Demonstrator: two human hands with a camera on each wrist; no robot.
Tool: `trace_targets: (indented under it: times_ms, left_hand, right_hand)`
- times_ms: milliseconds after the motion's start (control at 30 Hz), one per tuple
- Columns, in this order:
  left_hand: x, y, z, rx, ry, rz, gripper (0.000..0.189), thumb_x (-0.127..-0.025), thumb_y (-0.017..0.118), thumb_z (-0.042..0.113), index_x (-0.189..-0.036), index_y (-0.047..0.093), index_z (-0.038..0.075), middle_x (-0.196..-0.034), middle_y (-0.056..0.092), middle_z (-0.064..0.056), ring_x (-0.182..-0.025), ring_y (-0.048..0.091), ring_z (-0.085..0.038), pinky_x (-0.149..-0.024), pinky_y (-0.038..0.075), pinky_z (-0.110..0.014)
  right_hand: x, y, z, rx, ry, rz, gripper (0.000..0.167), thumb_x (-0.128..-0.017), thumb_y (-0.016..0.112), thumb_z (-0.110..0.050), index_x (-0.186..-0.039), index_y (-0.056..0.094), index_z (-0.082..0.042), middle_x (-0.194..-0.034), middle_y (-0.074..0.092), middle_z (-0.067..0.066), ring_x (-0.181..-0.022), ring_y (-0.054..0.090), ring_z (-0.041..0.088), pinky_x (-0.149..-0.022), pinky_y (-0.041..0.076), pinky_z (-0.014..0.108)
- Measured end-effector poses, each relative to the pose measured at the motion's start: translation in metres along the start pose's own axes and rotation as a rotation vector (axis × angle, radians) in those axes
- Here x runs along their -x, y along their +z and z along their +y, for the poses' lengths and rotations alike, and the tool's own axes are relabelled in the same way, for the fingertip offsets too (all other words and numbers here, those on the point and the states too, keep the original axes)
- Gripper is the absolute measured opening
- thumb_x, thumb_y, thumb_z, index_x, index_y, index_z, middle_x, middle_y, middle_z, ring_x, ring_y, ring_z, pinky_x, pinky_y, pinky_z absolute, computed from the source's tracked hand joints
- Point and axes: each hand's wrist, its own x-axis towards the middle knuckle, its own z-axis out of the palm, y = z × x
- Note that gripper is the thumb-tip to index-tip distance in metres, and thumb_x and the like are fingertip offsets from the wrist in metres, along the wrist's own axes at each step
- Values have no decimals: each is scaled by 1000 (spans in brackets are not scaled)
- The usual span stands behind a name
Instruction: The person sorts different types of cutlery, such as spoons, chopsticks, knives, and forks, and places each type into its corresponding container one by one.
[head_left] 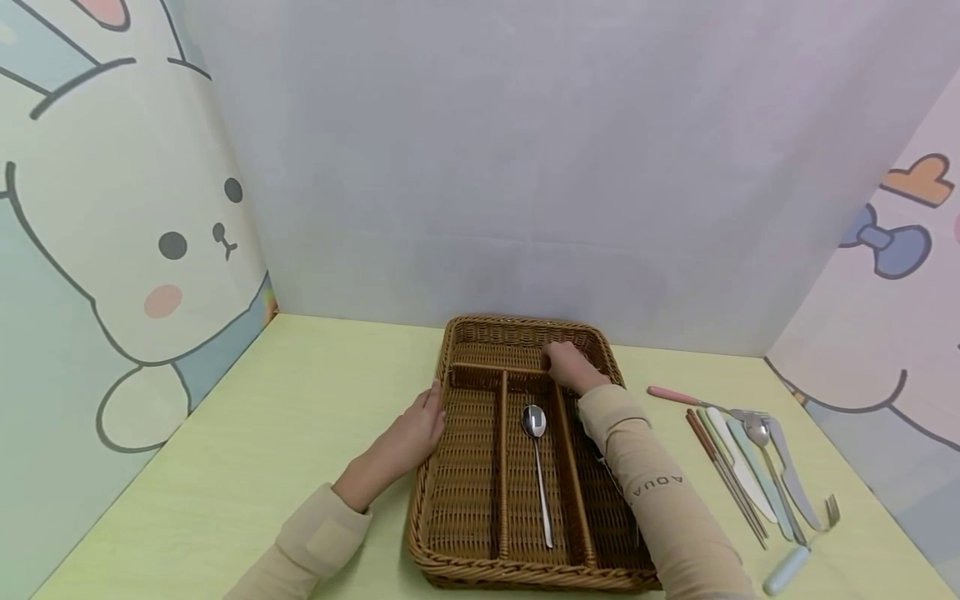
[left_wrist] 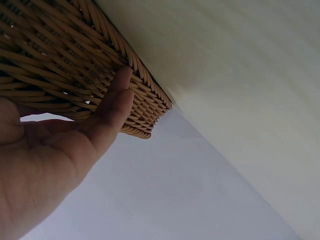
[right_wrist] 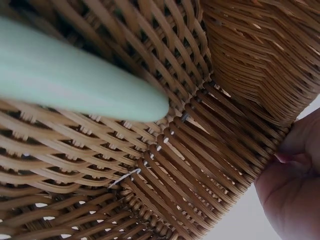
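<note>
A brown wicker cutlery basket with several compartments stands on the table. My left hand is at its left side; in the left wrist view the extended fingers lie against the outer wall. My right hand is over the divider near the back compartment, fingers bent downward. In the right wrist view, thumb and finger show beside the divider's edge, with fingertips hidden; whether they hold anything I cannot tell. A metal spoon lies in the middle compartment. Close to the right wrist camera is a mint-green handle.
Right of the basket lie a pink-handled fork, brown chopsticks, a white knife, a spoon, a silver knife and a blue-handled fork. A pale wall cloth hangs behind the yellowish table.
</note>
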Motion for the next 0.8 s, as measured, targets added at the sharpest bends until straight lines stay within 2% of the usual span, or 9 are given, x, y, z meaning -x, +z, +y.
trace_targets:
  times_ms: [300,400,533,600,700,800]
  left_hand:
    - [0,0,0,-1,-4,-1,52,-97,40,12,-137,24,-16,-134,36,-35,-117,46,-44,-89,49,-47]
    - [0,-1,1,0,-7,-1,52,-97,40,12,-137,24,-16,-135,36,-35,-117,47,-44,-89,49,-46]
    - [0,-1,1,5,-8,-3,52,-97,40,12,-137,23,-16,-134,36,-35,-117,47,-44,-89,49,-46]
    - [0,0,1,5,-7,-3,52,-97,40,12,-137,23,-16,-134,36,-35,-116,47,-44,-88,50,-46]
    - [0,0,0,2,-7,-2,52,-97,40,12,-137,23,-16,-134,37,-35,-115,48,-44,-87,50,-46]
    - [-1,-1,0,2,-2,0,52,-97,40,12,-137,23,-16,-133,37,-35,-115,48,-44,-87,50,-46]
  right_hand:
    - [0,-1,3,-36,2,-44,25,-86,44,12,-94,64,-2,-92,63,15,-82,60,25,-64,51,32]
    - [1,-2,2,-7,11,-40,22,-87,46,10,-93,64,-2,-90,63,15,-77,58,23,-60,48,31]
    - [2,-5,1,69,34,-12,11,-88,56,-3,-95,64,-3,-89,64,13,-72,58,20,-58,48,31]
    - [4,-7,1,102,47,7,11,-88,57,-7,-96,64,-4,-88,64,12,-71,58,20,-56,48,31]
    - [7,-11,-1,131,59,30,10,-89,54,-7,-93,63,-6,-80,63,10,-64,55,18,-49,44,29]
    - [11,-17,-3,143,75,44,13,-90,48,-5,-84,59,-8,-65,54,6,-53,44,15,-43,32,26]
